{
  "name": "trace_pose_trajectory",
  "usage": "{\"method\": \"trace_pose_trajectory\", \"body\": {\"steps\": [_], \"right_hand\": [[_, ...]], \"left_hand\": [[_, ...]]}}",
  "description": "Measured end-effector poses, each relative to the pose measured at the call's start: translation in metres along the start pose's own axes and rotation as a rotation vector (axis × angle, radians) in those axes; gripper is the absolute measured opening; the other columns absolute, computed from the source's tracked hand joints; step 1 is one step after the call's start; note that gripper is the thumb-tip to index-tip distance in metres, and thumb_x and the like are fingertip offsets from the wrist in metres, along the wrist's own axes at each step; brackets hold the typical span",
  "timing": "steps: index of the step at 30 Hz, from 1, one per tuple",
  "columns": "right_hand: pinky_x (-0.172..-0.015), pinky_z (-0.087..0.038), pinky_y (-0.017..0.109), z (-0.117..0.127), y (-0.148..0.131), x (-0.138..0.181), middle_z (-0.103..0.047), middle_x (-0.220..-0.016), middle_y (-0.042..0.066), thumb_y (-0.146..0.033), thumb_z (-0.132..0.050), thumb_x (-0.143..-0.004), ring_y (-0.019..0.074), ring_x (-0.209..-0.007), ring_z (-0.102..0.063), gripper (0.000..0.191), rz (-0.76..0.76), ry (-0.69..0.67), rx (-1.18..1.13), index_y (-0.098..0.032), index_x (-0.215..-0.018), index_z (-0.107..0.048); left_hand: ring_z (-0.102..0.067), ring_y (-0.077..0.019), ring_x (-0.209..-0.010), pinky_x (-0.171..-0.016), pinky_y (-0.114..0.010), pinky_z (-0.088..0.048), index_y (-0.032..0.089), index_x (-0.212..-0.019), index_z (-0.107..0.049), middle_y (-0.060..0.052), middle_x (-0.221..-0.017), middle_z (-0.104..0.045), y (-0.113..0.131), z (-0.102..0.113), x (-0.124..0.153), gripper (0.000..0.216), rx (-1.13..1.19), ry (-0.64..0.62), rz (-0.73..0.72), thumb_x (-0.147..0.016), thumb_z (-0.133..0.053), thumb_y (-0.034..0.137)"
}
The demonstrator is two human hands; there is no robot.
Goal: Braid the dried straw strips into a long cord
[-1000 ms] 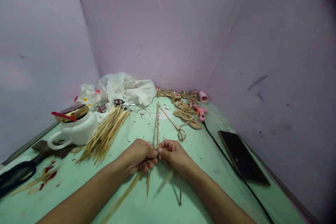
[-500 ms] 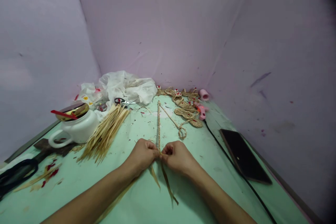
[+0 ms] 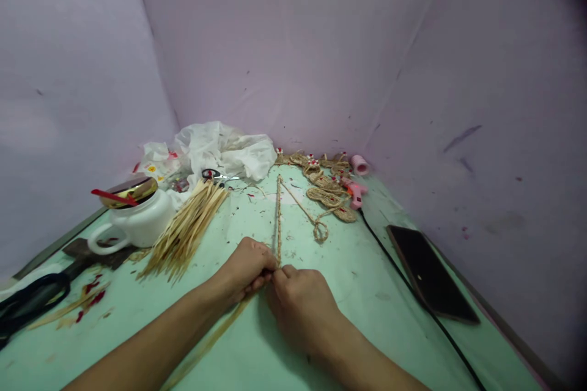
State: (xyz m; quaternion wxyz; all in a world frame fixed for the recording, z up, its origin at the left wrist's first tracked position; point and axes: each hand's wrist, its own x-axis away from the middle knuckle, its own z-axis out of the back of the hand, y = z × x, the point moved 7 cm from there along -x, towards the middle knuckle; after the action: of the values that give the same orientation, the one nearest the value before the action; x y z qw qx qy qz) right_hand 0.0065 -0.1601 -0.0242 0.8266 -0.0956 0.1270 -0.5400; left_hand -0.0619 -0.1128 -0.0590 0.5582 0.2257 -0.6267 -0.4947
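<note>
A thin straw braid (image 3: pixel 279 214) runs straight away from me up the middle of the table, then doubles back to a small loose coil (image 3: pixel 320 231). At its near end my left hand (image 3: pixel 251 266) pinches it between thumb and fingers. My right hand (image 3: pixel 300 302) is closed against the same end, touching the left fingertips; the strands in it are mostly hidden behind the hand. One loose straw strand (image 3: pixel 215 336) trails from under my left hand toward the front edge.
Left: a bundle of straw (image 3: pixel 188 229), a white mug (image 3: pixel 142 220), large dark-handled scissors (image 3: pixel 34 302), small scissors (image 3: pixel 213 175) and a plastic bag (image 3: pixel 229 149). Right: coiled braided pieces (image 3: pixel 325 195), a pink glue gun (image 3: pixel 355 192) with a black cord (image 3: pixel 398 275), and a dark phone (image 3: pixel 431 272).
My right hand has moved nearer and turned over, covering the loose strand ends that hung below the fingers. My left hand keeps its pinch at the braid's end.
</note>
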Motion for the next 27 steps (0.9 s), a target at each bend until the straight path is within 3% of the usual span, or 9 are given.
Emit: {"method": "trace_pose_trajectory", "body": {"steps": [4,7,9,12,14,16,20,27], "right_hand": [[-0.048,-0.025,0.026,0.011,0.005,-0.001,-0.063,-0.063,0.008,-0.023,-0.052,-0.071,0.0143,-0.051,-0.051,0.014,0.028,0.058,-0.140,-0.016,-0.070,-0.064],[-0.049,-0.030,0.024,0.029,0.039,-0.005,-0.056,-0.051,0.004,-0.040,-0.052,-0.072,0.0118,-0.049,-0.048,0.031,-0.218,0.227,-0.482,-0.016,-0.053,-0.056],[-0.052,-0.035,0.024,0.028,0.062,-0.006,-0.057,-0.056,0.004,-0.041,-0.049,-0.074,0.0116,-0.051,-0.050,0.032,-0.438,0.276,-0.838,-0.015,-0.055,-0.053],[-0.055,-0.043,0.026,0.000,0.057,-0.009,-0.057,-0.061,0.003,-0.031,-0.056,-0.068,0.0118,-0.052,-0.054,0.018,-0.610,-0.031,-1.367,-0.014,-0.067,-0.051],[-0.053,-0.043,0.026,-0.011,0.044,-0.009,-0.055,-0.058,0.001,-0.024,-0.059,-0.063,0.0110,-0.050,-0.053,0.015,-0.626,-0.193,-1.521,-0.015,-0.070,-0.048],[-0.044,-0.037,0.020,-0.016,0.039,-0.008,-0.050,-0.051,-0.003,-0.019,-0.058,-0.062,0.0071,-0.041,-0.046,0.014,-0.636,-0.191,-1.515,-0.016,-0.069,-0.046],[-0.035,-0.014,0.017,-0.020,0.050,-0.009,-0.033,-0.037,-0.009,-0.015,-0.054,-0.062,0.0014,-0.031,-0.021,0.010,-0.639,-0.079,-1.257,-0.015,-0.057,-0.046],[-0.039,-0.019,0.019,-0.026,0.062,-0.016,-0.042,-0.041,-0.005,-0.012,-0.051,-0.057,0.0034,-0.038,-0.030,0.006,-0.547,0.009,-1.085,-0.013,-0.051,-0.049]], "left_hand": [[-0.024,-0.0033,-0.026,-0.030,-0.018,-0.013,0.014,-0.045,-0.048,0.006,-0.030,-0.036,0.005,-0.001,-0.001,0.004,0.034,-0.060,-0.050,-0.048,-0.046,0.013],[-0.023,-0.0021,-0.028,-0.031,-0.018,-0.011,0.013,-0.047,-0.048,0.006,-0.032,-0.037,0.009,-0.001,-0.001,0.004,0.069,-0.094,-0.092,-0.049,-0.051,0.015],[-0.023,-0.0023,-0.028,-0.032,-0.019,-0.008,0.014,-0.049,-0.048,0.006,-0.034,-0.038,0.011,-0.002,0.000,0.007,0.062,-0.118,-0.100,-0.051,-0.052,0.019],[-0.025,-0.0025,-0.029,-0.033,-0.019,-0.009,0.013,-0.050,-0.049,0.005,-0.036,-0.040,0.012,-0.002,0.001,0.009,0.035,-0.132,-0.102,-0.051,-0.053,0.021],[-0.025,-0.0022,-0.030,-0.033,-0.018,-0.011,0.013,-0.049,-0.049,0.006,-0.035,-0.039,0.012,-0.002,0.001,0.009,0.031,-0.134,-0.108,-0.051,-0.053,0.021],[-0.025,-0.0021,-0.030,-0.034,-0.018,-0.012,0.013,-0.048,-0.048,0.006,-0.035,-0.038,0.012,-0.003,0.001,0.009,0.028,-0.135,-0.116,-0.050,-0.052,0.020],[-0.026,-0.0028,-0.031,-0.035,-0.018,-0.015,0.013,-0.048,-0.049,0.006,-0.034,-0.037,0.011,-0.003,0.000,0.006,-0.012,-0.117,-0.136,-0.050,-0.051,0.019],[-0.029,-0.0044,-0.029,-0.032,-0.020,-0.013,0.013,-0.052,-0.053,0.004,-0.037,-0.042,0.005,0.001,0.002,0.006,-0.205,-0.181,-0.017,-0.050,-0.053,0.018]]}}
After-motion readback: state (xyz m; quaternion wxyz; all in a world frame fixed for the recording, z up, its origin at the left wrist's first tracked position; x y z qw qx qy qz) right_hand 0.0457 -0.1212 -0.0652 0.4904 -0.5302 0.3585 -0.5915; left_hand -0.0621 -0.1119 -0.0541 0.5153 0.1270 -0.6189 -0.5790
